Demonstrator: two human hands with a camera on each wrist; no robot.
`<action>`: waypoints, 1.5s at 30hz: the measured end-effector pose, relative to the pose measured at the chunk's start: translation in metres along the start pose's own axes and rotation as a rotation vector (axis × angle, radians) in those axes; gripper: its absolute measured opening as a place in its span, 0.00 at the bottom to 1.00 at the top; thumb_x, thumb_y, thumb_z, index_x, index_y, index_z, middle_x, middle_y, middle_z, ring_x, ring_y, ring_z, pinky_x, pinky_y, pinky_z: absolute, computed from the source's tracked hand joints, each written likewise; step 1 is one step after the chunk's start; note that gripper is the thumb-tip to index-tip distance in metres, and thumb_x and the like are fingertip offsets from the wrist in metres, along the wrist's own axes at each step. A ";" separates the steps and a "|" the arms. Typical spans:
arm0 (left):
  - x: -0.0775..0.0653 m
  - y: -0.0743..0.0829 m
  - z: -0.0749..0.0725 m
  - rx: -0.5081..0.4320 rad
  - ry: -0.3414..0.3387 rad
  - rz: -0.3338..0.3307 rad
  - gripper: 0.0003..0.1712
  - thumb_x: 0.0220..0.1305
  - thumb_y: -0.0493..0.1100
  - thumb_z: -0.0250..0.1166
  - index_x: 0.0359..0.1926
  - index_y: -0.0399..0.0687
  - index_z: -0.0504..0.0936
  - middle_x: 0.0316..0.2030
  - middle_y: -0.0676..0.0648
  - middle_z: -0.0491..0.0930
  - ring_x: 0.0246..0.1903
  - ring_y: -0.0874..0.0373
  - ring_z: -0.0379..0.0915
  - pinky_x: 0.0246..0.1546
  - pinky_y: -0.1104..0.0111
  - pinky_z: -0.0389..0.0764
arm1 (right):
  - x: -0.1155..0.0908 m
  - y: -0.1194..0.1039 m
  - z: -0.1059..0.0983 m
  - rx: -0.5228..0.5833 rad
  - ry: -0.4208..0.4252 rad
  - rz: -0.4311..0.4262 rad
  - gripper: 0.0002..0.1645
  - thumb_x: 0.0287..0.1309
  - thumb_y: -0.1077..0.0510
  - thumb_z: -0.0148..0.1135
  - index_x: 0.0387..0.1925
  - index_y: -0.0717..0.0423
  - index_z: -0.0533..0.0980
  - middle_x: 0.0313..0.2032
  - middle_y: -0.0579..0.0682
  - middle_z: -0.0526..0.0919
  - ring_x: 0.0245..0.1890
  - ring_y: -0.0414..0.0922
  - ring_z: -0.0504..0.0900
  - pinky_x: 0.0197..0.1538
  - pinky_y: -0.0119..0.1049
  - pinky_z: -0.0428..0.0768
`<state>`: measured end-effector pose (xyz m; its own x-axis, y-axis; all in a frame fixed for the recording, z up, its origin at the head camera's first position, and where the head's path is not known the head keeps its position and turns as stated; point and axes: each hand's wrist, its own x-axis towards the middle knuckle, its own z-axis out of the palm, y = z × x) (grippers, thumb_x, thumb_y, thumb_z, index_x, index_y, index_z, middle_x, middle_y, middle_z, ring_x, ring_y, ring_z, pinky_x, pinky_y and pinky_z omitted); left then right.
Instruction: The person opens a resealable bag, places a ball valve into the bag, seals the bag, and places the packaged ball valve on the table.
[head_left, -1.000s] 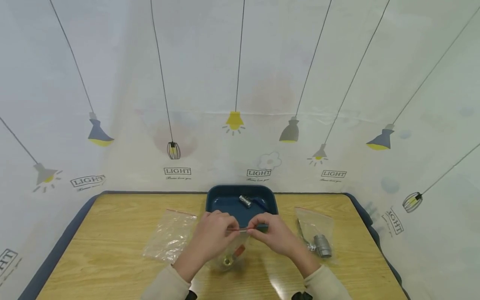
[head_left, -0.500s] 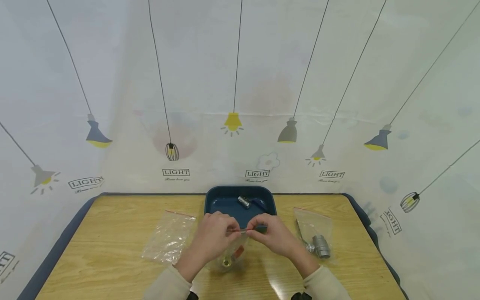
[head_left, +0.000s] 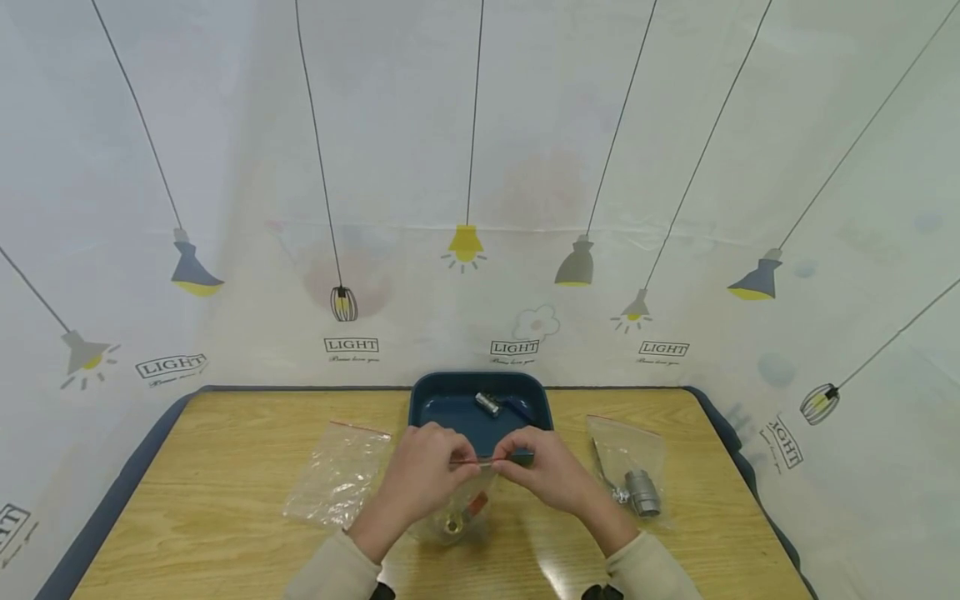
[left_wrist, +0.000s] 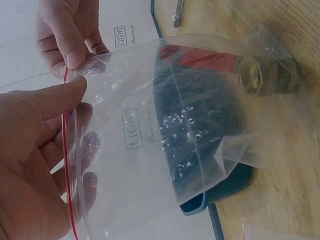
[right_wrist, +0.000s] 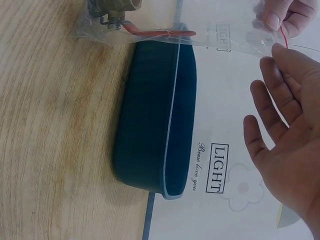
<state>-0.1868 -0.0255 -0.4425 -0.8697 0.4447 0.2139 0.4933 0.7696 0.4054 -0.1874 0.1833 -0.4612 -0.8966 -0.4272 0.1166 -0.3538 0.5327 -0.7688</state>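
Both hands pinch the red-striped top edge of a clear zip bag (left_wrist: 115, 175) at the middle of the table. Inside its bottom lies a brass ball valve (left_wrist: 265, 75) with a red lever (left_wrist: 200, 57). My left hand (head_left: 427, 471) has thumb and fingers on either side of the seal strip. The right hand (head_left: 546, 468) pinches the strip's right end between thumb and index finger; in the right wrist view its other fingers (right_wrist: 270, 107) spread away from the bag. Just behind the hands stands a dark blue tray (head_left: 442, 408) holding a silver metal fitting (head_left: 488, 404).
A flat clear zip bag (head_left: 341, 471) lies on the wooden table (head_left: 202, 500) to the left. At the right lies another zip bag (head_left: 618, 442) with a grey metal fitting (head_left: 642, 493) in it. A patterned white sheet (head_left: 420, 292) hangs behind the table.
Almost nothing moves: both hands keep their pinch on the bag's seal strip. The head view has shifted slightly.
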 end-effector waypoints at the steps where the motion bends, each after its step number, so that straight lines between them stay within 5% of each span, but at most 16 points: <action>1: 0.000 0.000 0.000 0.001 0.000 0.001 0.07 0.49 0.55 0.68 0.20 0.66 0.80 0.22 0.66 0.77 0.30 0.65 0.68 0.36 0.64 0.65 | 0.000 0.000 0.000 0.002 0.001 0.001 0.04 0.55 0.45 0.60 0.30 0.37 0.78 0.33 0.33 0.79 0.39 0.35 0.76 0.47 0.35 0.74; 4: 0.000 0.000 0.000 0.006 -0.002 0.003 0.08 0.49 0.56 0.68 0.19 0.66 0.79 0.22 0.66 0.77 0.30 0.65 0.68 0.36 0.64 0.65 | -0.002 -0.012 -0.003 -0.003 0.002 -0.002 0.04 0.56 0.51 0.61 0.30 0.44 0.79 0.33 0.38 0.81 0.39 0.39 0.77 0.46 0.35 0.74; 11: -0.002 -0.001 -0.002 -0.014 -0.023 -0.017 0.07 0.50 0.54 0.67 0.22 0.65 0.79 0.22 0.65 0.76 0.30 0.65 0.67 0.36 0.62 0.66 | 0.000 -0.003 0.000 -0.011 0.008 -0.003 0.03 0.56 0.48 0.60 0.29 0.38 0.78 0.32 0.33 0.79 0.39 0.35 0.76 0.47 0.37 0.74; 21: -0.002 -0.003 -0.002 0.006 -0.005 -0.003 0.07 0.50 0.53 0.67 0.20 0.65 0.78 0.21 0.66 0.74 0.30 0.64 0.67 0.36 0.62 0.66 | -0.007 -0.037 -0.011 0.005 -0.014 0.011 0.03 0.56 0.57 0.61 0.31 0.51 0.79 0.34 0.44 0.81 0.39 0.41 0.77 0.46 0.35 0.74; 32: -0.002 -0.001 -0.002 0.006 -0.016 0.028 0.05 0.51 0.53 0.66 0.22 0.65 0.79 0.22 0.66 0.75 0.29 0.66 0.67 0.35 0.64 0.65 | -0.001 -0.004 0.001 -0.008 -0.003 0.008 0.04 0.55 0.48 0.61 0.30 0.41 0.78 0.33 0.34 0.80 0.39 0.35 0.76 0.46 0.35 0.74; 45: -0.003 0.002 -0.001 0.004 -0.010 0.015 0.06 0.52 0.55 0.66 0.23 0.66 0.80 0.25 0.66 0.77 0.34 0.65 0.69 0.38 0.64 0.64 | 0.000 -0.006 0.001 -0.010 -0.006 -0.024 0.02 0.55 0.46 0.61 0.30 0.36 0.77 0.33 0.31 0.79 0.38 0.33 0.76 0.45 0.33 0.75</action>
<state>-0.1836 -0.0257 -0.4412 -0.8621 0.4610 0.2106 0.5063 0.7649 0.3983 -0.1848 0.1796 -0.4569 -0.8860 -0.4447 0.1311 -0.3781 0.5295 -0.7594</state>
